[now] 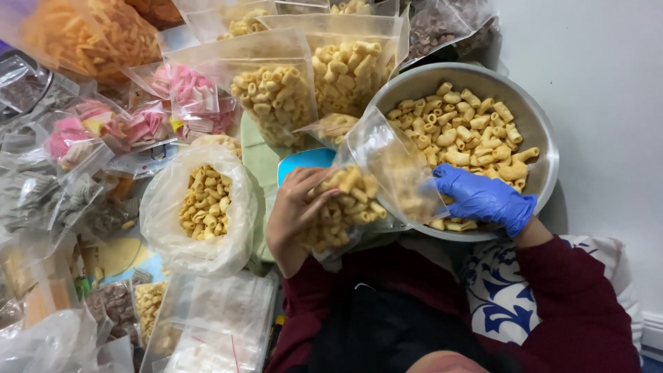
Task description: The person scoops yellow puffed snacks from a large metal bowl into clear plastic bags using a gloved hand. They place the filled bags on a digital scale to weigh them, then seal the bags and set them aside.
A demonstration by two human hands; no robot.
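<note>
Blue-gloved, the right hand (483,199) curled its fingers around the open mouth of a clear plastic bag (366,193) half full of yellow tube snacks, at the rim of a steel bowl (539,121), while the bare left hand (295,207) gripped the bag's underside

Small home-style snack packing spot, floor level against a plain white wall (608,83); crowded with clear filled bags (276,97) of yellow, pink (183,86) and orange (90,34) snacks; large steel bowl (539,131) of loose pieces; patterned cloth (501,297) underneath
</note>
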